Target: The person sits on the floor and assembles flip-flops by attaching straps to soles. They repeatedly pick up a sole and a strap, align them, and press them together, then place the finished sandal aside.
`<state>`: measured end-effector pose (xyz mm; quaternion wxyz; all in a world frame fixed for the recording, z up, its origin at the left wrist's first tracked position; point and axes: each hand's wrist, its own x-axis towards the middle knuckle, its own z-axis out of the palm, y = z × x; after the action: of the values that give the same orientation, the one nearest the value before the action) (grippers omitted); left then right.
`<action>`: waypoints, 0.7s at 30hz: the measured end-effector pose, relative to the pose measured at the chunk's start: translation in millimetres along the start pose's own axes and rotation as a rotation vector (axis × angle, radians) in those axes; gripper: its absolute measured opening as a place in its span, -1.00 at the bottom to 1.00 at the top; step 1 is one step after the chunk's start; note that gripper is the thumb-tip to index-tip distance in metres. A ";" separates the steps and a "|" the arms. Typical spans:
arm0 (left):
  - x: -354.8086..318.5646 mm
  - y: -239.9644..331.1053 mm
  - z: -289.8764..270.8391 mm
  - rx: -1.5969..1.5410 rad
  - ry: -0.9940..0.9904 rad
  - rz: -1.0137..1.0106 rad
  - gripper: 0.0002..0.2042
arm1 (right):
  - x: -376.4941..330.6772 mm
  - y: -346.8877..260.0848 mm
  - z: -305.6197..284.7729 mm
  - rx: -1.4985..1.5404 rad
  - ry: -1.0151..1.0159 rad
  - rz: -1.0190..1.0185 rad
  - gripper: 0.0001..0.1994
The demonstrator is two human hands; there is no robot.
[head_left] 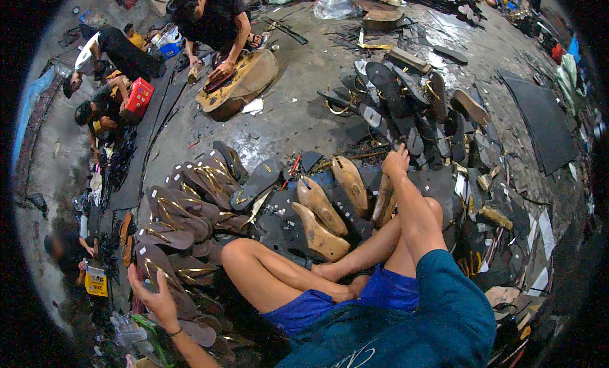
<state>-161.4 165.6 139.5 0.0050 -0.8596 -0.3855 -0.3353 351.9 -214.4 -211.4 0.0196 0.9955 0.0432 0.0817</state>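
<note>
Wooden block: on the floor, a person in a black top bent over it.
White scrap: just beside the wooden block.
Red box: at the left, beside another person.
Blue crate: upper left.
Plastic bag: clear, crumpled, near the top.
Black sheet: flat, at the right.

around me, the grey floor bears a wooden block, a black sheet and, seemingly, brown sandals.
</note>
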 end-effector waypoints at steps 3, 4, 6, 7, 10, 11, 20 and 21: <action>-14.5 79.2 34.4 -0.288 -0.100 0.017 -0.58 | 1.6 -20.0 -43.0 0.669 0.141 -0.199 -0.68; -27.2 93.3 54.7 -0.561 -0.235 -0.051 -0.56 | -9.7 -41.4 -83.5 0.767 0.021 -0.194 -0.69; -43.1 135.7 101.3 -0.892 -0.429 -0.186 -0.53 | -42.8 -69.9 -145.1 1.292 -0.153 -0.134 -0.71; -45.1 163.2 116.7 -1.144 -0.479 -0.230 -0.40 | -59.9 -69.8 -134.1 1.497 -0.187 -0.270 -0.64; -38.6 204.1 113.5 -1.243 -0.550 -0.290 -0.23 | -163.7 -55.5 -202.4 1.773 -0.764 -0.507 -0.60; -35.8 210.7 97.2 -1.065 -0.586 -0.271 -0.32 | -195.5 -45.5 -223.8 1.795 -0.874 -0.602 -0.63; -103.7 203.4 35.9 -0.910 -0.708 -0.131 -0.62 | -257.9 -58.7 -328.5 1.539 -0.422 -0.453 -0.68; -107.1 201.9 36.0 -0.893 -0.667 -0.118 -0.64 | -264.1 -65.9 -322.8 1.606 -0.443 -0.413 -0.76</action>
<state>-57.5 -37.4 99.9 -0.5004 -0.8148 -0.2342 -0.1756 33.9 -162.0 61.3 -0.6689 0.6727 0.2633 -0.1753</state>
